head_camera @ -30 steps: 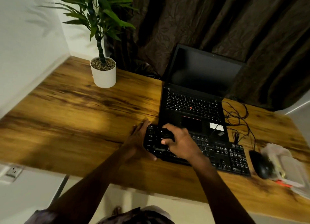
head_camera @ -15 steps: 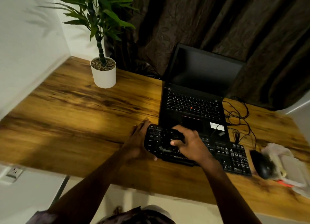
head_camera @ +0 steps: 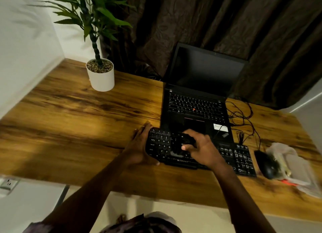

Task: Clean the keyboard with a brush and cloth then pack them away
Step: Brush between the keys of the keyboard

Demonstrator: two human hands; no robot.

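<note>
Hands at a black plastic keyboard [head_camera: 241, 157].
Flat left hand [head_camera: 139, 146] braces its left end; right hand [head_camera: 204, 150] pinches a small dark object [head_camera: 183, 143].

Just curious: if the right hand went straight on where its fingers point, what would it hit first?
Probably the left hand, which rests against the left end of the keyboard; only keys lie between, though depth is unclear.
</note>
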